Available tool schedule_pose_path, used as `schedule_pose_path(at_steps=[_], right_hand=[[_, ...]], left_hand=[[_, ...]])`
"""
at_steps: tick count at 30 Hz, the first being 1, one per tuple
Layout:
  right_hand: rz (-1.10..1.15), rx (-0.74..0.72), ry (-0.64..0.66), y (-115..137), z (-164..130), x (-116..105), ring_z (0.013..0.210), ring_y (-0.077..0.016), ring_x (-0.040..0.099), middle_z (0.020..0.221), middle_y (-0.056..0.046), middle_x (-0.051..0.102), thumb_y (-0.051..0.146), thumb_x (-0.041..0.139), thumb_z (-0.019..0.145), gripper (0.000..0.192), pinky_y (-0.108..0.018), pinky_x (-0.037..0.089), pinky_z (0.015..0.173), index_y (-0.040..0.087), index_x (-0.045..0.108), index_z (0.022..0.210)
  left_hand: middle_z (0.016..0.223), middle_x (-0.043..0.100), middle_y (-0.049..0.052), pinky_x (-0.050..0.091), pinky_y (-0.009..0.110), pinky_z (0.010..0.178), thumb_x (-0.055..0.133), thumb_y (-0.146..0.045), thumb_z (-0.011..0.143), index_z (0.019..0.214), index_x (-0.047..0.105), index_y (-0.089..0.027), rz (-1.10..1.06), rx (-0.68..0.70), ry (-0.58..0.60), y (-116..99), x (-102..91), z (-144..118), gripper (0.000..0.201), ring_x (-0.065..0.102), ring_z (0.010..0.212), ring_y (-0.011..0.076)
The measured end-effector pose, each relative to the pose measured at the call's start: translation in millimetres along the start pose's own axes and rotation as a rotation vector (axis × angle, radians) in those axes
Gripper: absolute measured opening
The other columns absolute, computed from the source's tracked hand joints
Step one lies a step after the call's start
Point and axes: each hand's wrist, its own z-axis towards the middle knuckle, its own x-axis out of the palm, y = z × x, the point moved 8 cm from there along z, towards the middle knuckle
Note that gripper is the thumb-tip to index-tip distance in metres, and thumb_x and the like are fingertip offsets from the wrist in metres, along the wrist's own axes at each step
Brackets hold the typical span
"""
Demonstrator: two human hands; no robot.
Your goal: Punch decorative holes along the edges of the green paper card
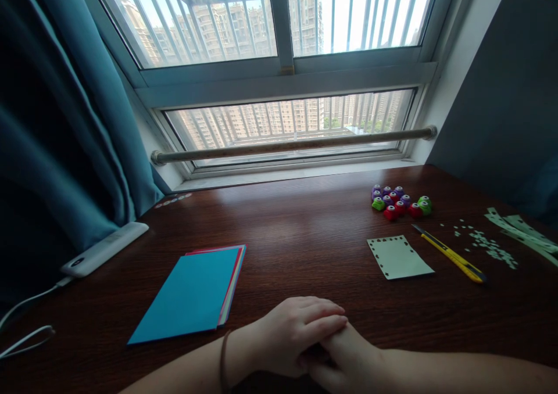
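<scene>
My left hand point(296, 330) lies over my right hand point(355, 353) at the near edge of the table, its fingers together and curled across the back of it. Most of the right hand's fingers are hidden underneath. A brown band circles the left wrist. To the left of the hands is a stack of coloured paper point(196, 295) with a blue sheet on top. Off to the right lie a pale green sheet point(399, 257) with small shapes punched along two edges and a yellow utility knife point(453, 257). Neither hand touches these.
Small craft punches point(399, 201) in purple, red and green cluster at the back right. Tiny paper cutouts point(492, 247) and cut paper strips point(523, 231) lie at the far right. A white power strip point(107, 249) with a cable sits by the blue curtain point(100, 150). A window rail point(296, 146) crosses behind the table.
</scene>
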Motion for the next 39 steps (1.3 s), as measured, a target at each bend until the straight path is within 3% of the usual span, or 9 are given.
schedule_pose_path(at_steps=[39], right_hand=[[0.017, 0.018, 0.007, -0.9, 0.9, 0.9, 0.100, -0.0219, 0.056, 0.106, -0.013, 0.061, 0.013, 0.048, 0.068, 0.041, -0.030, 0.045, 0.089, 0.010, 0.058, 0.108]], left_hand=[[0.118, 0.052, 0.014, 0.044, 0.035, 0.090, 0.049, -0.021, 0.075, 0.128, 0.028, -0.014, 0.012, -0.002, 0.013, -0.4, -0.1, 0.2, 0.058, 0.052, 0.105, 0.0224]])
